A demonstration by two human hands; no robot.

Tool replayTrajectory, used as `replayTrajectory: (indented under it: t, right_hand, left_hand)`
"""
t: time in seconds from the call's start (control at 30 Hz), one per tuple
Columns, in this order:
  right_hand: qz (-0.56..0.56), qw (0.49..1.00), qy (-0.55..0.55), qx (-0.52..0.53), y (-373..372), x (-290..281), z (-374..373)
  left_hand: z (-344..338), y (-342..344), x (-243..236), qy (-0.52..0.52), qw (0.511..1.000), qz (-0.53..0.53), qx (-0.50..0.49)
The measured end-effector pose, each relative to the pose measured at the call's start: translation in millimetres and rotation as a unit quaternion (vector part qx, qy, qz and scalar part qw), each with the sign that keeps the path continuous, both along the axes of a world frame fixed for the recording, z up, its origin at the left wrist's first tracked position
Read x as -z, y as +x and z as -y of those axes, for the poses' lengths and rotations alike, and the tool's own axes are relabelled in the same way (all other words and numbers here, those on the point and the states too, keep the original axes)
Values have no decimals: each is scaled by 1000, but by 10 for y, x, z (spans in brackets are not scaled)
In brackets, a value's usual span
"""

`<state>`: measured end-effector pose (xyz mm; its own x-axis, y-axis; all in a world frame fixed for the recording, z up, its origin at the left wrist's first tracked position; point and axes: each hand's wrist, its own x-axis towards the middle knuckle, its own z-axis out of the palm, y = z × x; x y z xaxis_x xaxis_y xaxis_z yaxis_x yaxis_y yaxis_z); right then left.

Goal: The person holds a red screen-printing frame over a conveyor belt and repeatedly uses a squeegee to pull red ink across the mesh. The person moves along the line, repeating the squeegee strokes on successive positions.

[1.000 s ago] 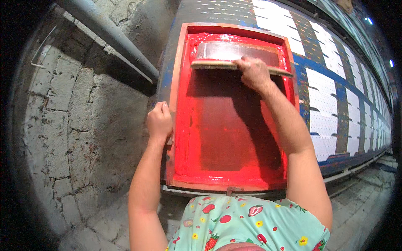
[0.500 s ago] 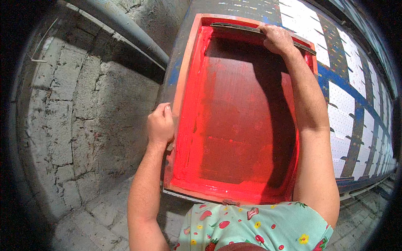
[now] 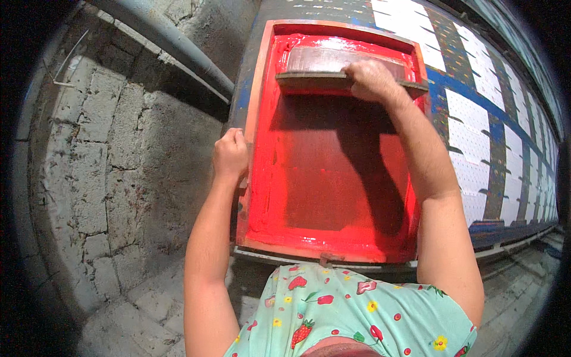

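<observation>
A printing screen lies in front of me, its wooden frame (image 3: pixel 256 149) smeared with wet red ink along the inner sides. Inside it, the dark mesh (image 3: pixel 315 196) shows red through it. My right hand (image 3: pixel 370 78) is closed around the top of a long squeegee (image 3: pixel 312 76), which spans nearly the whole width of the screen near its far end. Beyond the squeegee, a band of mesh and wet ink shines in the light. At the frame's left rail, my left hand (image 3: pixel 231 153) is closed on the edge, its fingertips partly hidden.
The screen rests on a long, paint-stained table (image 3: pixel 440 113). White dotted sheets (image 3: pixel 470 134) lie in rows on it to the right. At the left stand a rough block wall (image 3: pixel 89 154) and a grey pipe (image 3: pixel 172 47).
My right hand has drawn the squeegee from the screen's far edge toward me, uncovering a shiny band behind it. My left hand stays on the left rail. The view has shifted slightly.
</observation>
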<state>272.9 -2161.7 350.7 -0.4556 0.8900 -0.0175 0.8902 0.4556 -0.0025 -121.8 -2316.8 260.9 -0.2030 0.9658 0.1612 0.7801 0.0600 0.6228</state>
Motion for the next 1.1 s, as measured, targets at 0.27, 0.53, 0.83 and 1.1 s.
replayTrajectory:
  t: [0.27,0.53,0.83,1.1]
  right_hand:
    - [-8,999,-43,-5,-367,-23,1847]
    - [-62,997,-36,10,-767,51,3553]
    - [-83,996,30,1,-1025,115,4481]
    - [-239,970,25,-37,-416,142,4618]
  left_hand:
    - [-77,-89,168,20,999,-13,28]
    - [-100,-91,176,-17,999,-23,24]
    - [-177,-127,192,-37,998,-27,40]
    - [-159,-140,193,11,999,-34,37]
